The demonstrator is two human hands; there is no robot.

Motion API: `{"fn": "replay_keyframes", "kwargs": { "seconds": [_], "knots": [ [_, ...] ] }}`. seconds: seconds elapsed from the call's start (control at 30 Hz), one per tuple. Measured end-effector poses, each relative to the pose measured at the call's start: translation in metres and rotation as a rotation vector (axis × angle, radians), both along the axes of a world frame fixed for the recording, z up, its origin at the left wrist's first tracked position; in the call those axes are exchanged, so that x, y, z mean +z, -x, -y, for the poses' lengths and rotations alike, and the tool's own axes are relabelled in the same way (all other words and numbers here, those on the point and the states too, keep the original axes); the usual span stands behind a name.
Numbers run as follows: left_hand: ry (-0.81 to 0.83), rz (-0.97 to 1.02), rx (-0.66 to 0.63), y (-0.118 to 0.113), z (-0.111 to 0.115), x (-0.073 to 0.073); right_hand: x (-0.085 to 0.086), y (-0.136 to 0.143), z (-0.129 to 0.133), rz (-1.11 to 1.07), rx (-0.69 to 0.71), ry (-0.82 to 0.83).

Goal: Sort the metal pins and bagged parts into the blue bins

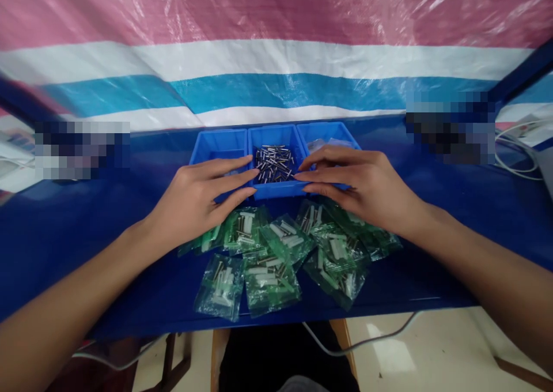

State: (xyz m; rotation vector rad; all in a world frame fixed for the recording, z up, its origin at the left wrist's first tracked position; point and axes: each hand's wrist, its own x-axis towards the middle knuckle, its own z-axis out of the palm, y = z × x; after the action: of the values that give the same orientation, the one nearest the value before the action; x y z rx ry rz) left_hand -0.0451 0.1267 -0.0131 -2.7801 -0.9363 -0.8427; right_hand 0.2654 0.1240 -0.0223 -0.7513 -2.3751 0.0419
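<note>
Three small blue bins stand side by side, and the middle bin [276,191] holds a pile of metal screws [274,162]. My left hand [207,187] is over the front of the left bin [220,138], fingers stretched and apart, tips at the wall shared with the middle bin. Opposite it, my right hand [354,178] hovers over the right bin [324,129], with its fingers spread and tips at the screw bin's right edge. Nothing shows between the fingers of either hand. Clear plastic pieces lie partly hidden in the right bin.
Several clear green-tinted packets [272,282] with screws and white wall plugs lie in front of the bins on the blue table [142,288]. A striped plastic sheet [276,57] hangs behind. Blurred dark objects stand left and right, with white cables [518,170] at right.
</note>
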Motion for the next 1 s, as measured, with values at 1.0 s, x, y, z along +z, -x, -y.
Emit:
{"fn": "replay_keyframes", "kwargs": {
  "seconds": [1.0],
  "knots": [
    [0.005,0.447,0.101,-0.026,0.049,0.012,0.019,0.047,0.047,-0.742,0.165,0.741]
  ]
}}
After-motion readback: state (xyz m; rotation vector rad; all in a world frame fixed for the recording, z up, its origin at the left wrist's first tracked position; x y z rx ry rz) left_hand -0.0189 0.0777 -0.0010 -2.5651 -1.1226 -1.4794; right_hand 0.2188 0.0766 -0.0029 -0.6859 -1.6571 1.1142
